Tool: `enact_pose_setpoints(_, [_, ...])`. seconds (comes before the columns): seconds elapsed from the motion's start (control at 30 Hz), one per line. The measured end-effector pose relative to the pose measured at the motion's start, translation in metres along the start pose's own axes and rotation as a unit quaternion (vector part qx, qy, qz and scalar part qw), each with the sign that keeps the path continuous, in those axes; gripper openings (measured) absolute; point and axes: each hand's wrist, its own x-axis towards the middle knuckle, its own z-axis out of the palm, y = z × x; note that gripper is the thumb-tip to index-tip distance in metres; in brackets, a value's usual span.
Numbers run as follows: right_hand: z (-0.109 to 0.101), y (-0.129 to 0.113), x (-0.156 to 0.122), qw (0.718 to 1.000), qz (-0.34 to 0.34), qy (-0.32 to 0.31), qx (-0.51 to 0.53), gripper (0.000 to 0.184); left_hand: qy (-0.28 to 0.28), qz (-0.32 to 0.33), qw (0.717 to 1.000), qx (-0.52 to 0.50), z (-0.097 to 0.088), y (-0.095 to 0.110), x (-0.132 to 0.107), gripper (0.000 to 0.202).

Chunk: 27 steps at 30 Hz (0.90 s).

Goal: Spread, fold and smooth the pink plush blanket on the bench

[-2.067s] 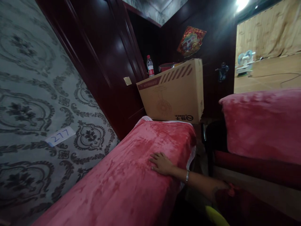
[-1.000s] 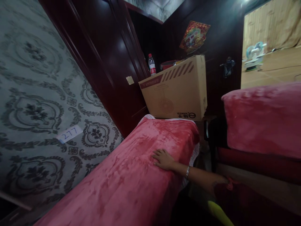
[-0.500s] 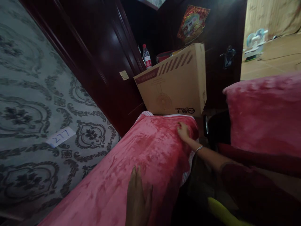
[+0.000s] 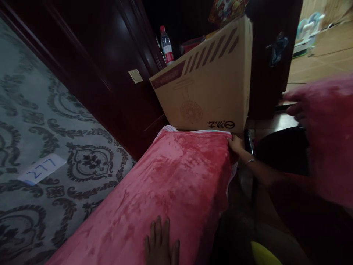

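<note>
A pink plush blanket (image 4: 165, 184) with a pale trimmed edge lies smooth over a long flat surface in front of me. Flat on its near part rests my left hand (image 4: 160, 244), fingers spread and holding nothing. My right hand (image 4: 235, 144), with a bracelet at the wrist, is closed at the blanket's far right corner, its fingertips gripping the edge. Below that hand, the blanket's side hangs down in shadow.
A large cardboard box (image 4: 204, 88) stands just beyond the blanket, with a bottle (image 4: 167, 48) behind it. On the right, what look like another person's fingers (image 4: 296, 106) show beside a second pink cloth (image 4: 331, 140). A patterned wall (image 4: 88, 158) runs along the left.
My right hand has moved from the blanket's top to its far right corner and closed there. My left hand now lies flatter with fingers spread. The second pink cloth has shifted right.
</note>
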Motion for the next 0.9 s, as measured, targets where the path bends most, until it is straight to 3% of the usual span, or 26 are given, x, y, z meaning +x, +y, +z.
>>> enact_pose_setpoints(0.2, [-0.006,0.008,0.016,0.998,0.009,0.029,-0.054,0.028,-0.008,-0.003,1.0,0.029,0.004,-0.003,0.002,0.054])
enact_pose_setpoints(0.33, [-0.007,0.003,0.013,0.997,0.052,0.009,-0.058,0.032,-0.012,-0.004,0.999,0.037,0.004,-0.004,0.002,0.054])
enact_pose_setpoints(0.4, [-0.005,-0.004,0.002,0.997,0.012,0.031,-0.07,0.039,-0.019,-0.01,0.999,0.03,0.006,-0.005,0.003,0.055])
enact_pose_setpoints(0.47, [0.001,-0.015,-0.015,0.992,-0.079,0.049,-0.085,0.046,-0.021,-0.015,1.0,0.017,0.008,-0.005,0.004,0.056])
enact_pose_setpoints(0.57, [0.014,-0.032,-0.046,0.96,-0.242,-0.028,-0.136,0.055,-0.019,-0.012,1.0,0.004,0.008,-0.005,0.002,0.056])
enact_pose_setpoints(0.63, [0.02,-0.04,-0.061,0.929,-0.293,-0.107,-0.199,0.06,-0.021,-0.008,1.0,0.0,0.004,-0.003,0.0,0.056])
enact_pose_setpoints(0.73, [0.017,-0.047,-0.07,0.904,-0.286,-0.172,-0.269,0.061,-0.042,-0.008,0.999,-0.021,-0.01,0.002,-0.005,0.057])
enact_pose_setpoints(0.9, [-0.001,-0.069,-0.088,0.902,-0.253,-0.193,-0.292,0.058,-0.092,-0.009,0.991,-0.095,-0.039,0.013,-0.01,0.061])
